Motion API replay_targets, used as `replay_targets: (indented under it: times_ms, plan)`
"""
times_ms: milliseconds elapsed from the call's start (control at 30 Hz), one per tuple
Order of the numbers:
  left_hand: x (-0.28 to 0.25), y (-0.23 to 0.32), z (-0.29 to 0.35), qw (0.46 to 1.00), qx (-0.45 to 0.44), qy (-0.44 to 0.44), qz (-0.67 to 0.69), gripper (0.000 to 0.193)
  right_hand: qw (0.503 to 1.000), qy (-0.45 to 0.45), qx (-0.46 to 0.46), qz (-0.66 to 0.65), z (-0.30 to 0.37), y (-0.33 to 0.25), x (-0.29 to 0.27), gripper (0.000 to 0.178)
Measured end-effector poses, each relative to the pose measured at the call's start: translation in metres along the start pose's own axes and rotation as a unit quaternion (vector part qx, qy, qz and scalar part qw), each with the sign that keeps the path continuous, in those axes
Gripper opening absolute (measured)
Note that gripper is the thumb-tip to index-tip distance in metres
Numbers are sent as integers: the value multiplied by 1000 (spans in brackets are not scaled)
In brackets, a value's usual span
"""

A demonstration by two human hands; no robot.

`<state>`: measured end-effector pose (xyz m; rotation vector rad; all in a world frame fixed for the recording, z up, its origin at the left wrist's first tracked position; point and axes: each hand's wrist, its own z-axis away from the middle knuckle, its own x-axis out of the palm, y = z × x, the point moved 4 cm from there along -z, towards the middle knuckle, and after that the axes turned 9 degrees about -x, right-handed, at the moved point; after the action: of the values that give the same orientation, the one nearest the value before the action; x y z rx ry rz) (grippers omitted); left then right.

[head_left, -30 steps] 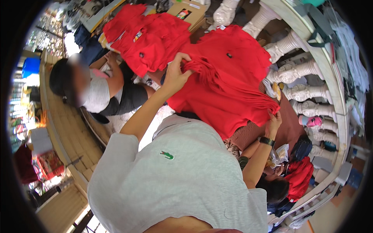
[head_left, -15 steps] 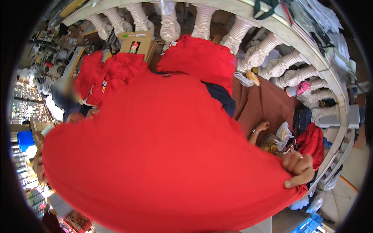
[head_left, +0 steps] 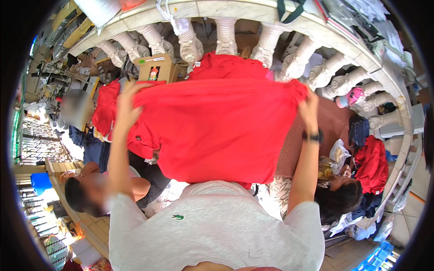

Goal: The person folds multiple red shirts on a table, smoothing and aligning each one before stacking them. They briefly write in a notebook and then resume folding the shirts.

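A red T-shirt (head_left: 221, 131) hangs stretched between my two raised hands, its upper edge pulled nearly straight. My left hand (head_left: 128, 107) is closed on its left end, the fingers partly spread along the cloth. At the other end my right hand (head_left: 309, 109), a dark band on its wrist, pinches a bunched corner. The lower part of the shirt drops towards my chest and covers what lies behind it. Beyond its top edge lies a pile of red shirts (head_left: 228, 67). More red cloth (head_left: 105, 106) lies beside my left hand.
A cardboard box (head_left: 167, 68) stands by the white balustrade (head_left: 266, 43). Brown textured cloth (head_left: 332, 122) spreads at the right, near a red garment heap (head_left: 371, 158). One person (head_left: 138, 187) sits at my left, another (head_left: 339, 201) at my right, a third (head_left: 77, 108) farther left.
The red shirt, spread wide and close before, has moved away from me and its upper edge is now drawn straight. My hands have moved farther forward and closer together; both forearms now show.
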<state>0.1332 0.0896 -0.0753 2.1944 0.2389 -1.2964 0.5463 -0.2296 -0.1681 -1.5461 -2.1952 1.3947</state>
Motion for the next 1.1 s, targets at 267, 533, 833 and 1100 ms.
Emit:
replay_targets:
  times_ms: [267, 533, 833, 1100]
  plan:
    - [183, -79, -115, 996, -38, -62, -57, 43, 977, -74, 181, 81, -13, 272, 192, 30]
    - [271, -127, -144, 960, 116, -181, -180, 39, 967, 53, 234, -89, 14, 288, 200, 25]
    - [393, -150, -159, 853, 140, -370, -341, 76, 900, 50, 313, -301, 3, 234, 203, 27]
    - [510, -180, -169, 830, -24, -426, -360, 120, 989, -13, 121, -88, 32, 86, 151, 46]
